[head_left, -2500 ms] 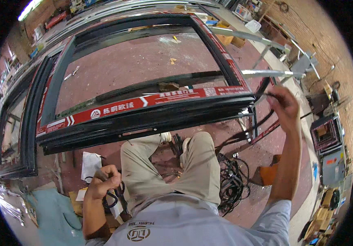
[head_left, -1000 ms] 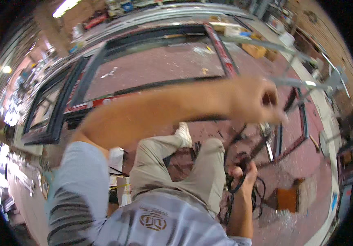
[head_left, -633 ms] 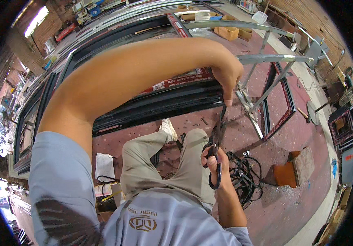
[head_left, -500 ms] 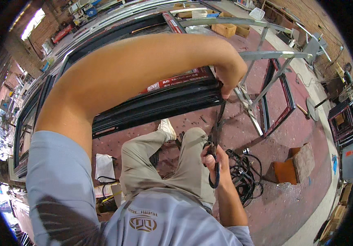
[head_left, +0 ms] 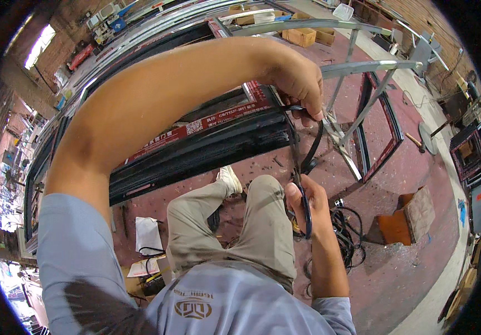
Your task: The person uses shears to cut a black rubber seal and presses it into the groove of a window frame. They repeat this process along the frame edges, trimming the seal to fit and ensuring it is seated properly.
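Note:
My left arm reaches across the dark window frame (head_left: pixel 201 146), which carries red printed film along its top. At the frame's right corner, my left hand (head_left: pixel 303 89) pinches a black rubber strip (head_left: pixel 317 139) between its fingers. The strip curves down from the fingertips toward my right hand. Below the corner, my right hand (head_left: pixel 312 202) grips a pair of black scissors (head_left: pixel 294 159), blades pointing up beside the strip and one handle loop showing under the thumb. I cannot make out whether the blades touch the strip.
A heap of black strip (head_left: pixel 347 237) lies on the red floor beside my right forearm. Metal stand legs (head_left: pixel 357 131) and another window frame (head_left: pixel 383 131) rise at the right. An orange-brown box (head_left: pixel 399 226) sits farther right, and a white bag (head_left: pixel 148 235) lies left of my legs.
My left hand has risen slightly off the frame corner, and a loop of black strip now shows in it. My right hand and the scissors have moved up toward it.

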`<move>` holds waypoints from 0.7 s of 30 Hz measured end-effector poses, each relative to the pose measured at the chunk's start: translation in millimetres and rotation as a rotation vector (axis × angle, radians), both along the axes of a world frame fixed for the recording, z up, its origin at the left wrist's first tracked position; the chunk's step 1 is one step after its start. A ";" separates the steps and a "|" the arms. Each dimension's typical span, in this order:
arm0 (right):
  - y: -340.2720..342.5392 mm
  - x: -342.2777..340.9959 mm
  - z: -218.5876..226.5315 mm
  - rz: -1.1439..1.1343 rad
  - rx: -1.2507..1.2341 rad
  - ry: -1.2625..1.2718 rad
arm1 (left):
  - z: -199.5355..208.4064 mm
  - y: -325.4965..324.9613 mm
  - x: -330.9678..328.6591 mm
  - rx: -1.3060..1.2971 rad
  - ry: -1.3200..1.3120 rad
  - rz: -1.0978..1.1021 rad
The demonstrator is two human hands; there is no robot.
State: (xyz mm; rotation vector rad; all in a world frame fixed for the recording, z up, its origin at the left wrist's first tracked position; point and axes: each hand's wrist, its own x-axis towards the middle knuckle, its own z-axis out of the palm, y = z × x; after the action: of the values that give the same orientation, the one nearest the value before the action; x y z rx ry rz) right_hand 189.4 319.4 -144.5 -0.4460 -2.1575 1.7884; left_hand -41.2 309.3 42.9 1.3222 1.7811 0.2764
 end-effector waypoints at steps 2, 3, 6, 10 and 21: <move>2.3 -0.9 -0.7 -0.011 -0.014 -0.012 | -6.8 5.5 0.8 -0.017 0.073 0.034; 3.3 -1.3 -1.5 -0.017 -0.036 -0.012 | -9.8 8.4 0.9 -0.026 0.110 0.051; 4.0 -2.0 -0.7 0.016 -0.083 -0.016 | -6.3 2.2 4.9 -0.003 0.138 0.093; 10.9 -2.1 0.5 0.032 -0.084 -0.029 | -7.9 4.5 7.5 0.022 0.175 0.120; 13.9 -7.8 19.9 0.054 -0.151 -0.053 | -20.6 10.5 -1.6 0.053 0.173 0.194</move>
State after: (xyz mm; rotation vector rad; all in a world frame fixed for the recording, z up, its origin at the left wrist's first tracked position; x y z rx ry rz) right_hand 181.5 333.3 -124.6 -0.4794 -2.0963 1.9993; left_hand -42.8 319.7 22.3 1.2426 2.0653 0.3255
